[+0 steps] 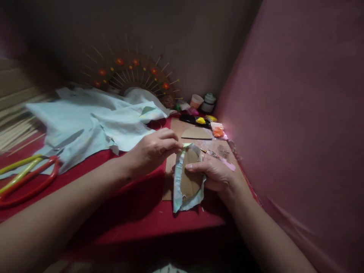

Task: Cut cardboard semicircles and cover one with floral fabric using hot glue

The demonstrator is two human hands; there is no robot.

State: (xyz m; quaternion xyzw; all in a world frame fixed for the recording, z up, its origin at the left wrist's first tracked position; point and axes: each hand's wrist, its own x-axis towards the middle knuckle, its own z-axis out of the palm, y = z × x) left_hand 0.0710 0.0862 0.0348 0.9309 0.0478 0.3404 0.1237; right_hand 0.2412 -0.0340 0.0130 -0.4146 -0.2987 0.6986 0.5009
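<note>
A half-round cardboard piece (190, 181) is held up near the table's front, its edges wrapped in light blue fabric (178, 189). My right hand (216, 172) grips it from the right, thumb lying on the bare cardboard and fingers behind. At the top left corner, my left hand (157, 148) pinches the folded fabric edge between thumb and fingertips. Beyond the hands, a second half-round cardboard piece (196, 133) lies flat on a cardboard sheet (168, 185).
Left are a large light blue cloth (85, 113), scissors (52, 167) with red and yellow handles, and thin sticks (19, 131). Small orange (218, 131) and yellow (200, 120) packets, a cup (196, 101) and a jar (208, 102) stand behind. A flower-decorated fan shape (135, 61) leans at the wall.
</note>
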